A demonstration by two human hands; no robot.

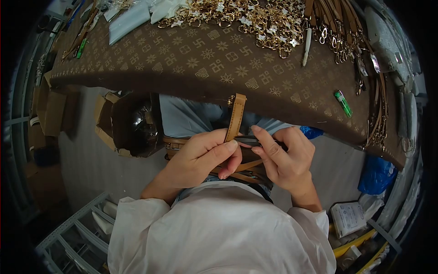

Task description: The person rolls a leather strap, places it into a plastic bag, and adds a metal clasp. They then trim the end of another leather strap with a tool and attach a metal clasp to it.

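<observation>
My left hand is closed on a tan leather strap with light stitching, which stands up from the fingers towards the table edge. A small gold-coloured metal piece shows at the strap's upper end. My right hand grips a small dark tool, whose tip reaches the strap beside my left thumb. Much of the tool is hidden by the fingers. More tan straps lie across my lap beneath both hands.
The table with a patterned brown cloth bears gold chains, hanging straps, a white pen and a green lighter. An open carton stands left of my legs; a blue bag lies right.
</observation>
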